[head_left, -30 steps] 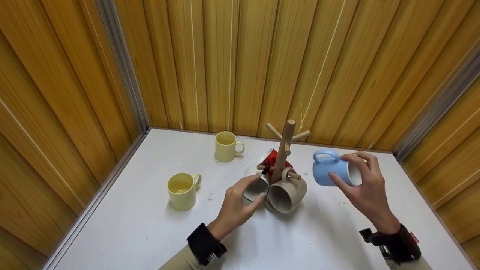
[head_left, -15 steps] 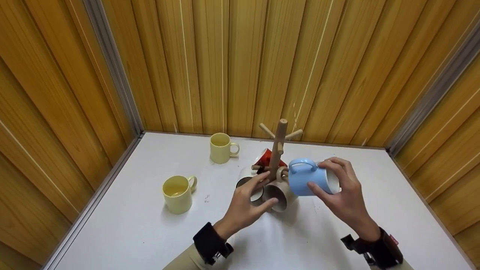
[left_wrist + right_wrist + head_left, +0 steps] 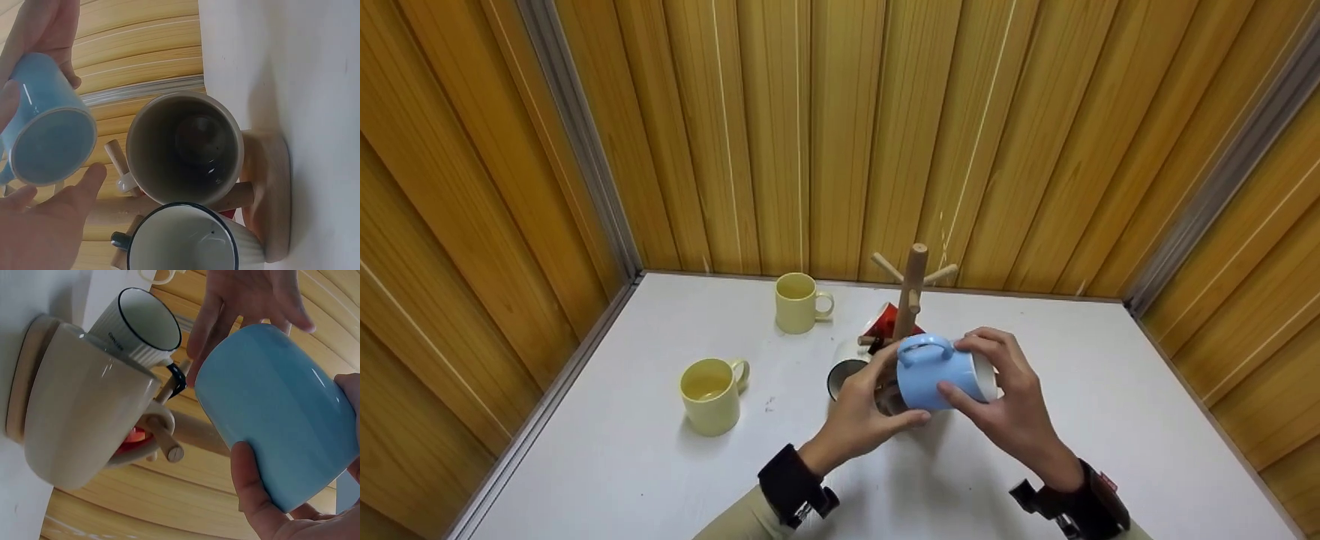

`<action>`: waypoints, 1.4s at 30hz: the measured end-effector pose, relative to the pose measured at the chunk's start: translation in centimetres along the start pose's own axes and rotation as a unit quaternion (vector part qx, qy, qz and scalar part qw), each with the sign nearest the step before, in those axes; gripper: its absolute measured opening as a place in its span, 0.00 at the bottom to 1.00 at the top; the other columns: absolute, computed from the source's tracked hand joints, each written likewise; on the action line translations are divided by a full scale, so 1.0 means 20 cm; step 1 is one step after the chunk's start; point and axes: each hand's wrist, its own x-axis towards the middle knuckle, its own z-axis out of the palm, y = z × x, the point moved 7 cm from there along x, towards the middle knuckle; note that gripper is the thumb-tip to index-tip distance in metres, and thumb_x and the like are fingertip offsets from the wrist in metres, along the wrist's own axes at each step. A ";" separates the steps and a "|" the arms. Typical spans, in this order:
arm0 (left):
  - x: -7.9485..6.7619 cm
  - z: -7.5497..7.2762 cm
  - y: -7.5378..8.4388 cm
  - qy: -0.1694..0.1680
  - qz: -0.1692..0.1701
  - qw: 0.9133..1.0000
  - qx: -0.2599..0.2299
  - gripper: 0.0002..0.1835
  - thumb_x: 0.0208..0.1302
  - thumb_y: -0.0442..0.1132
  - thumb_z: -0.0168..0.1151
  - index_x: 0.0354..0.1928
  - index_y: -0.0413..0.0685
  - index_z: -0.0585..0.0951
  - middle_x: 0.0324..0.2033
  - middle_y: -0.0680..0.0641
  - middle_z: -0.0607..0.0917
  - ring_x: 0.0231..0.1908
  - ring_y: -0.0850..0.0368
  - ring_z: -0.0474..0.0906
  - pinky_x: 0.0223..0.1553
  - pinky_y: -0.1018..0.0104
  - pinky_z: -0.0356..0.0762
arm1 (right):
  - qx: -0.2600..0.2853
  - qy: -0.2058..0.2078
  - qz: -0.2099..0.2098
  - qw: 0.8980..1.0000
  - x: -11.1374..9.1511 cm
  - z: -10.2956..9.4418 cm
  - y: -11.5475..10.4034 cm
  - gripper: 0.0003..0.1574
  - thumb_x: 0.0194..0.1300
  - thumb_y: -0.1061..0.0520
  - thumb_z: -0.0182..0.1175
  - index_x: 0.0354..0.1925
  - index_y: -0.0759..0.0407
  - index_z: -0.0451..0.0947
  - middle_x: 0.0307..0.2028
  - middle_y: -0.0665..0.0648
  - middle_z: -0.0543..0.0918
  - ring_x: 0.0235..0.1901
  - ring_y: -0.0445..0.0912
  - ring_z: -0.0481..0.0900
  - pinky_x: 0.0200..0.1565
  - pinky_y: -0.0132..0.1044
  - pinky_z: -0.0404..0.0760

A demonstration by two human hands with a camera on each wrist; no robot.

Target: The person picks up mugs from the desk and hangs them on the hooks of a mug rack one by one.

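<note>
A light blue mug lies sideways in the air in front of the wooden mug tree, its handle up. My right hand holds it by the mouth end, thumb in front and fingers behind. At the mug's base end, my left hand is spread, thumb and fingers apart; in the left wrist view its fingertips come right beside the base. A beige mug hangs by its handle on a lower peg, mostly hidden behind the blue mug in the head view. Beside it hangs a white, dark-rimmed mug.
Behind the post, a red mug shows partly. Upper pegs of the tree bear nothing. Two yellow mugs stand upright at the left: a nearer one and one farther back. Wood-patterned walls enclose the white table.
My right hand has brought the blue mug leftward, in front of the tree. My left hand has left the white mug and shifted right, to the blue mug's base.
</note>
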 end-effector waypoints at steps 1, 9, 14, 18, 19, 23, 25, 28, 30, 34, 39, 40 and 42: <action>0.00 0.00 0.00 0.003 0.001 1.000 0.009 0.49 0.56 0.47 0.80 0.76 0.55 0.64 0.64 0.50 0.79 0.62 0.56 0.77 0.58 0.65 0.79 | 0.003 -0.002 -0.003 1.000 0.00 0.01 -0.01 0.40 0.46 0.63 0.83 0.58 0.52 0.80 0.58 0.57 0.77 0.54 0.49 0.77 0.38 0.52 0.87; 0.02 -0.03 0.00 0.031 0.018 0.999 0.012 0.44 0.53 0.49 0.82 0.71 0.48 0.72 0.60 0.49 0.82 0.57 0.57 0.80 0.55 0.64 0.81 | 0.017 -0.012 -0.002 1.000 0.01 0.04 -0.03 0.39 0.48 0.62 0.82 0.58 0.51 0.79 0.58 0.55 0.76 0.55 0.48 0.77 0.42 0.52 0.87; 0.02 -0.03 0.00 0.038 0.027 0.998 -0.044 0.43 0.53 0.43 0.82 0.70 0.45 0.73 0.60 0.45 0.83 0.58 0.53 0.81 0.56 0.62 0.81 | 0.008 -0.034 -0.020 0.999 0.04 0.04 -0.05 0.39 0.52 0.60 0.80 0.62 0.51 0.77 0.60 0.53 0.75 0.57 0.48 0.76 0.49 0.52 0.85; 0.03 -0.05 0.01 0.045 0.029 0.996 -0.068 0.42 0.52 0.40 0.83 0.69 0.43 0.74 0.58 0.45 0.84 0.57 0.52 0.82 0.55 0.60 0.81 | -0.005 -0.055 -0.051 0.997 0.05 0.01 -0.05 0.46 0.54 0.60 0.78 0.69 0.53 0.73 0.65 0.55 0.73 0.59 0.49 0.77 0.47 0.44 0.86; 0.04 -0.05 0.01 0.045 0.029 0.996 -0.070 0.42 0.51 0.40 0.83 0.68 0.44 0.75 0.58 0.45 0.84 0.56 0.52 0.82 0.55 0.60 0.82 | -0.004 -0.058 -0.058 0.997 0.05 0.00 -0.05 0.48 0.53 0.61 0.78 0.70 0.53 0.71 0.66 0.56 0.73 0.60 0.49 0.76 0.46 0.42 0.86; 0.05 -0.06 0.00 0.046 0.021 0.997 -0.065 0.41 0.50 0.41 0.84 0.68 0.47 0.76 0.57 0.45 0.85 0.56 0.53 0.82 0.56 0.61 0.81 | -0.011 -0.072 -0.073 0.995 0.06 -0.03 -0.05 0.52 0.52 0.61 0.79 0.73 0.54 0.69 0.71 0.60 0.69 0.62 0.50 0.75 0.47 0.37 0.84; 0.06 -0.07 0.00 0.046 0.020 0.997 -0.060 0.42 0.51 0.41 0.83 0.68 0.47 0.76 0.57 0.45 0.85 0.56 0.53 0.82 0.56 0.61 0.81 | -0.014 -0.084 -0.071 0.994 0.05 -0.04 -0.05 0.52 0.54 0.60 0.78 0.74 0.54 0.68 0.72 0.60 0.68 0.63 0.50 0.75 0.48 0.34 0.83; 0.06 -0.08 0.00 0.047 0.019 0.998 -0.046 0.42 0.52 0.43 0.83 0.69 0.47 0.75 0.58 0.45 0.84 0.56 0.53 0.82 0.57 0.60 0.81 | -0.018 -0.099 -0.071 0.992 0.05 -0.04 -0.04 0.51 0.55 0.60 0.77 0.74 0.53 0.68 0.72 0.59 0.69 0.64 0.50 0.75 0.49 0.35 0.83; 0.07 -0.09 0.00 0.046 0.018 0.998 -0.037 0.42 0.52 0.43 0.83 0.69 0.47 0.75 0.59 0.45 0.84 0.57 0.52 0.82 0.58 0.59 0.80 | -0.016 -0.106 -0.071 0.992 0.06 -0.04 -0.03 0.51 0.56 0.61 0.77 0.74 0.52 0.68 0.71 0.57 0.70 0.64 0.51 0.75 0.50 0.35 0.83; 0.09 -0.10 0.00 0.043 0.008 0.999 -0.029 0.42 0.54 0.43 0.82 0.70 0.50 0.74 0.61 0.45 0.82 0.58 0.52 0.81 0.58 0.58 0.80 | -0.013 -0.107 -0.070 0.992 0.08 -0.04 -0.01 0.51 0.56 0.61 0.78 0.74 0.49 0.68 0.69 0.54 0.72 0.64 0.49 0.75 0.48 0.35 0.83; 0.11 -0.10 -0.01 0.045 -0.009 0.998 -0.033 0.42 0.56 0.44 0.80 0.72 0.47 0.72 0.63 0.44 0.81 0.58 0.51 0.81 0.58 0.59 0.80 | -0.008 -0.095 -0.076 0.993 0.10 -0.03 0.01 0.48 0.55 0.64 0.78 0.72 0.51 0.71 0.67 0.58 0.74 0.60 0.52 0.77 0.44 0.36 0.83; 0.11 -0.10 -0.02 0.046 -0.011 0.998 -0.033 0.42 0.57 0.44 0.80 0.72 0.46 0.72 0.63 0.43 0.80 0.58 0.51 0.81 0.58 0.59 0.80 | -0.006 -0.093 -0.077 0.993 0.11 -0.03 0.02 0.47 0.55 0.64 0.77 0.71 0.52 0.72 0.66 0.59 0.75 0.59 0.52 0.78 0.43 0.36 0.82; 0.11 -0.10 -0.03 0.048 -0.015 0.998 -0.031 0.41 0.58 0.44 0.79 0.72 0.44 0.71 0.63 0.42 0.80 0.58 0.51 0.81 0.58 0.59 0.80 | -0.006 -0.090 -0.076 0.993 0.11 -0.02 0.03 0.45 0.55 0.65 0.77 0.70 0.52 0.74 0.65 0.61 0.75 0.57 0.52 0.78 0.43 0.35 0.81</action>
